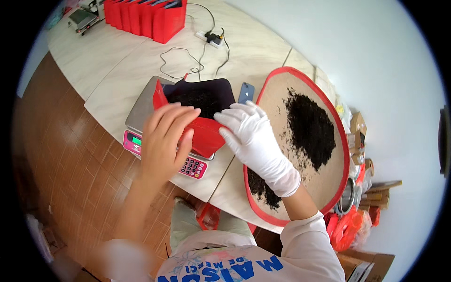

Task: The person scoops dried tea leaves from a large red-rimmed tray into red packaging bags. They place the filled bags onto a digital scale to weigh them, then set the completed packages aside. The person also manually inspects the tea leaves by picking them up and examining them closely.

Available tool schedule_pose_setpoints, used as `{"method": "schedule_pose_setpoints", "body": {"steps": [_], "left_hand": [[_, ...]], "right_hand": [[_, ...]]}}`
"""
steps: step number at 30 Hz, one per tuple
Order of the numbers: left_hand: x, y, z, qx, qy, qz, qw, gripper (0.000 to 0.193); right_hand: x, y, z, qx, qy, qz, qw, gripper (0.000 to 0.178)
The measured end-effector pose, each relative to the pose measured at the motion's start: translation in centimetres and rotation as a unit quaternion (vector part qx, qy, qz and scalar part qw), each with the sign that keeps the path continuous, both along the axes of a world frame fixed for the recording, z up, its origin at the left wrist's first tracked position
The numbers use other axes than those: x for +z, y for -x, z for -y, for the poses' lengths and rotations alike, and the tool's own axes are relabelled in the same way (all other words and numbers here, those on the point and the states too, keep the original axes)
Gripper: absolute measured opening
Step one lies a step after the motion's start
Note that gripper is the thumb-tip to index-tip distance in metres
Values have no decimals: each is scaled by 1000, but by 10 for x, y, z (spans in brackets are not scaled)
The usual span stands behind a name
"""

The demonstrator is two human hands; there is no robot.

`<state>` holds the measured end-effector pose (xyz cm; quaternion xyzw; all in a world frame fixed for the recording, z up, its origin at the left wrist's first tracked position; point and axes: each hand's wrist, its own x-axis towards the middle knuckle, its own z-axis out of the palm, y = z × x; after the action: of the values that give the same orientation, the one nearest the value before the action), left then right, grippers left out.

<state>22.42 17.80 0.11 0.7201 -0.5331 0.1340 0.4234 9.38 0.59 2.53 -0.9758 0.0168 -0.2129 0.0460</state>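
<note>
My bare left hand (pixel 165 136) grips the near edge of an open red bag (pixel 203 131) that lies on a pink digital scale (pixel 141 117). The bag's dark inside (pixel 202 96) holds loose black tea leaves. My right hand (pixel 256 141), in a white glove, holds the bag's right side at its mouth. Just to the right lies a big round woven tray with a red rim (pixel 345 155), and a heap of black tea leaves (pixel 307 127) is spread over it.
A blue phone (pixel 246 92) lies between bag and tray. A row of upright red bags (pixel 145 16) stands at the far end of the pale table, beside a power strip (pixel 211 37) with cables. Boxes and red bags (pixel 352 225) clutter the floor at right.
</note>
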Motion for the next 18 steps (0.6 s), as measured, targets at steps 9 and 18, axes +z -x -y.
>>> {"method": "schedule_pose_setpoints", "body": {"steps": [9, 18], "left_hand": [[-36, -31, -7, -75, -117, 33, 990, 13], [-46, -29, -10, -42, -99, 48, 993, 22]], "right_hand": [[5, -9, 22, 21, -134, 45, 990, 22], [-31, -103, 1, -117, 106, -370, 916, 84]]}}
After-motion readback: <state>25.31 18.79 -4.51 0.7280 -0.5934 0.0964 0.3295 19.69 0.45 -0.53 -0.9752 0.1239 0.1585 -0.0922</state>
